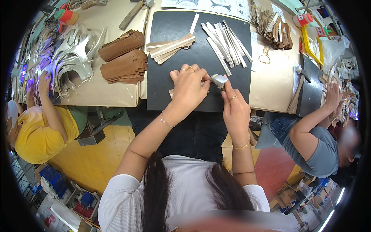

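My left hand (pixel 189 88) is closed in a pinch over the near part of the black mat (pixel 162 104). A pale strip (pixel 171 92) pokes out from under it on the left. My right hand (pixel 236 108) pinches a shiny silver-white piece (pixel 219 80) between its thumb and fingers, close to my left fingertips. Whether this piece joins the pale strip is hidden by my left hand. Ahead of my left hand lies a crossed pile of brown and white strips (pixel 174 47). Several loose white strips (pixel 228 42) fan out at the far right of the mat.
Brown strip stacks (pixel 123 67) and curved white pieces (pixel 75 58) lie left of the mat. A hammer (pixel 133 14) rests at the back. Bundled strips (pixel 274 31), rubber bands (pixel 264 56) and a yellow tray (pixel 313 44) are to the right. Two people work at either side.
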{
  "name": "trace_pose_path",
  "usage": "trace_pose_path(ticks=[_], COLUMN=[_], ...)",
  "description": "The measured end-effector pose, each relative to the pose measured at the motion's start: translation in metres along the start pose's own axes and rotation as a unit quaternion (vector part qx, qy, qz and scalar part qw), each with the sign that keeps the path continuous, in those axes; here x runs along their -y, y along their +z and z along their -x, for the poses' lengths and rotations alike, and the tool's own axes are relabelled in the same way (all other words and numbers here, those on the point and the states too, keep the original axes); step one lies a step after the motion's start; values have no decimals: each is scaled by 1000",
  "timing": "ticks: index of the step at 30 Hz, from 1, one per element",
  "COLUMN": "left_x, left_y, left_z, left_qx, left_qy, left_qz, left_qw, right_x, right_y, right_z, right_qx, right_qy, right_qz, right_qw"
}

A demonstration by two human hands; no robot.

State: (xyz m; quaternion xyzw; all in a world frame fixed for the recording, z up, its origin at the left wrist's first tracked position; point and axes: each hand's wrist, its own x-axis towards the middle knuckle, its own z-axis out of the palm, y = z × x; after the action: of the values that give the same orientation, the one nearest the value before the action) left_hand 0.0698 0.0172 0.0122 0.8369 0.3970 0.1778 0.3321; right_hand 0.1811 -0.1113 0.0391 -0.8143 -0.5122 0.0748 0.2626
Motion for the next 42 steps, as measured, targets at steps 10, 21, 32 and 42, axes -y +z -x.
trace_pose_path(ticks=[10, 21, 32, 42], left_x=[-3, 1, 9, 7], left_y=[6, 8, 2, 5], left_z=[3, 5, 24, 17], left_qx=[-37, -51, -107, -93], left_qy=[4, 26, 68, 44], left_qz=[-13, -19, -39, -43], left_qw=[999, 998, 991, 994], right_x=[4, 2, 4, 6], right_y=[-9, -5, -4, -6], right_z=[-2, -6, -7, -8], right_qx=[-67, -54, 27, -13], right_qy=[-17, -28, -13, -21], right_qz=[-57, -28, 60, 13], right_qw=[996, 998, 998, 1000])
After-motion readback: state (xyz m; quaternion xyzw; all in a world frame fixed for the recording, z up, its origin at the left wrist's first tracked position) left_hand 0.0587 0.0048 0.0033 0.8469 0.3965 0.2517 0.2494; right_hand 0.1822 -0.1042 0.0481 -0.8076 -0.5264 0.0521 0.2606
